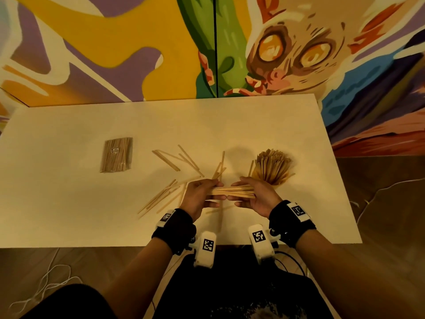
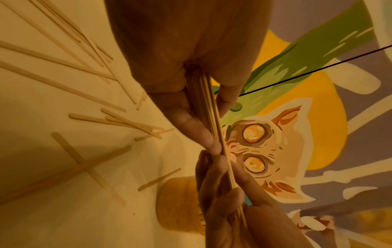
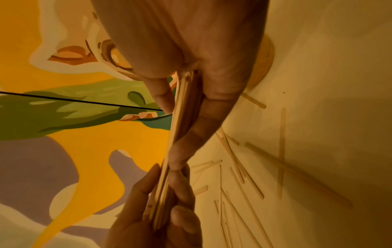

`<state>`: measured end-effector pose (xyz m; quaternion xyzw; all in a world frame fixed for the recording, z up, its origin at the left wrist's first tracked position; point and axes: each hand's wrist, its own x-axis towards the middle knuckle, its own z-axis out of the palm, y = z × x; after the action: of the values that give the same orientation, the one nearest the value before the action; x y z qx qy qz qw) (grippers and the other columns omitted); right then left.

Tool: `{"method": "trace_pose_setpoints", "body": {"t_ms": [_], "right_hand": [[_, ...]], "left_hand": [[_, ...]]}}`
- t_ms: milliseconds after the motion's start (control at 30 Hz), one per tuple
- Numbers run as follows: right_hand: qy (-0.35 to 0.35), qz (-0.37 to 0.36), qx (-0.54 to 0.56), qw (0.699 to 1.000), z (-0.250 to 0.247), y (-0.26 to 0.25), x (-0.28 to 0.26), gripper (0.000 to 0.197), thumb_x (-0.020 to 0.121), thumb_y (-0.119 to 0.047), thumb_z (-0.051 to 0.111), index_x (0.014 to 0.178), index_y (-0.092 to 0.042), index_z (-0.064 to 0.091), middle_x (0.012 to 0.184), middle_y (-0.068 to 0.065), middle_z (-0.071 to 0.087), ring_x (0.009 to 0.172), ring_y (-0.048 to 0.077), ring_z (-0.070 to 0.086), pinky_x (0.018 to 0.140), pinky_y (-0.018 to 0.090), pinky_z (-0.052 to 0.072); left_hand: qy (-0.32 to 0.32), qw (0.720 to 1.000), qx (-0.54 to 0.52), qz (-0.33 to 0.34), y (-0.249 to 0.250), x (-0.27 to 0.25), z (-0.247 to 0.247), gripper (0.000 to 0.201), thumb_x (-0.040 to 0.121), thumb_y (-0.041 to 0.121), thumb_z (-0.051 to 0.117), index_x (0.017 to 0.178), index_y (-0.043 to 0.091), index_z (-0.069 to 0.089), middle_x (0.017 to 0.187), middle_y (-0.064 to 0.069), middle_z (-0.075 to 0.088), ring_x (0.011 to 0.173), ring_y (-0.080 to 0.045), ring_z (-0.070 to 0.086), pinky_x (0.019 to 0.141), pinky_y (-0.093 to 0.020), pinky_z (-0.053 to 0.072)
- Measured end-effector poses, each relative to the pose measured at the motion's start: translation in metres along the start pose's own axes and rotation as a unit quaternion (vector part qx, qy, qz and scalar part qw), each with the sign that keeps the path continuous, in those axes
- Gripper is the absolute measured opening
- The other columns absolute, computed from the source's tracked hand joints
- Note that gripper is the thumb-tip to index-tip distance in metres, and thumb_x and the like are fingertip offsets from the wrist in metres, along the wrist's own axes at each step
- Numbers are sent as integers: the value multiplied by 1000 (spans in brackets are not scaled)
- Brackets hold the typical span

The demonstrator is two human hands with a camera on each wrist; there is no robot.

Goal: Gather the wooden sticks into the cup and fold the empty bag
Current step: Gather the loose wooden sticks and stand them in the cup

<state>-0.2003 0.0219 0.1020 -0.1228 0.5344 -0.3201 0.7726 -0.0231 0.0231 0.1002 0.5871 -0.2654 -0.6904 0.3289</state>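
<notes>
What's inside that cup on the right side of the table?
The cup is packed with wooden sticks standing on end and fanning out above it. They cover the rim and the inside, so whether anything else lies in it cannot be seen.

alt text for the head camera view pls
Both hands, left hand and right hand, grip a bundle of wooden sticks above a white table. Loose sticks lie around, a stick-filled cup right, a bag left.

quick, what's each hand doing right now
Left hand: gripping one end of the stick bundle.
Right hand: gripping its other end.
</notes>
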Motion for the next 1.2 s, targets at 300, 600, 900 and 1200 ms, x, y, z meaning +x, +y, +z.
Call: {"method": "trace_pose_setpoints", "body": {"t_ms": [300,600,900,1200], "right_hand": [[51,-83,-29,995,-21,-5,7,25,90,-27,64,94,-2,67,79,19,72,59,27,70,45,26,50],[-39,-135,-87,986,-48,-15,2,31,83,4,67,113,-3,63,93,13,73,80,28,73,62,30,58],[5,-155,-74,985,-77,-13,3,12,80,9,67,89,2,68,75,17,72,67,27,72,63,28,59],[14,-120,-51,991,-100,-22,-2,18,84,7,64,102,6,66,82,23,71,69,28,73,60,29,59]], "left_hand": [[-42,999,14,-17,-1,15,24,16,88,19,68,97,6,72,88,-8,74,70,-17,71,48,-23,51],[-40,998,-8,-57,-3,31,33,17,88,19,68,99,6,71,86,-5,73,71,-14,71,49,-22,51],[-77,995,22,-60,-14,38,57,18,89,22,67,98,7,72,83,-6,73,72,-15,71,53,-24,52],[-102,993,50,-31,-17,48,86,11,87,15,69,93,6,71,77,-10,71,66,-15,68,52,-25,54]]}}
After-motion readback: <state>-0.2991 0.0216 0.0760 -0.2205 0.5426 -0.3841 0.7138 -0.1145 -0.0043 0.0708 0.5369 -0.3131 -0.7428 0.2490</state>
